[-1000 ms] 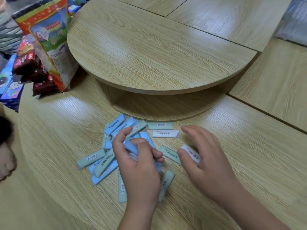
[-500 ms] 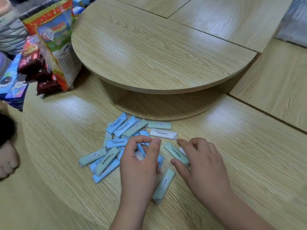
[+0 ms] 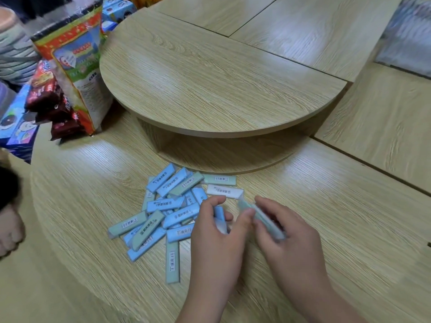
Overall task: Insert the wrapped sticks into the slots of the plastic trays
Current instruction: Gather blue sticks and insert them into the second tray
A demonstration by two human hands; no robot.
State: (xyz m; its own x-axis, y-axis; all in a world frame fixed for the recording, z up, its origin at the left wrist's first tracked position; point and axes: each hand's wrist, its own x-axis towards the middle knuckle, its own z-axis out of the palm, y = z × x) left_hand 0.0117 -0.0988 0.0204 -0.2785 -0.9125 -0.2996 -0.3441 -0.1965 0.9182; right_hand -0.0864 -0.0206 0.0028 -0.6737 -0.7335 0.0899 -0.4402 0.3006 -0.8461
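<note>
A loose pile of several wrapped sticks (image 3: 163, 206), blue, green and one white (image 3: 224, 191), lies on the round wooden table (image 3: 81, 183). My left hand (image 3: 214, 238) grips a blue stick (image 3: 220, 219) at the pile's right edge. My right hand (image 3: 286, 236) pinches a green stick (image 3: 263, 219) lifted off the table, slanting from upper left to lower right. The two hands are close together, thumbs almost touching. No plastic tray is in view.
A raised wooden half-round shelf (image 3: 210, 89) stands just behind the pile. Snack bags (image 3: 77, 66) and boxes (image 3: 16, 127) crowd the table's far left. Another person's foot (image 3: 9, 227) shows at the left edge.
My right hand has picked a green stick up off the table. My left hand has shifted right and closed round a blue stick.
</note>
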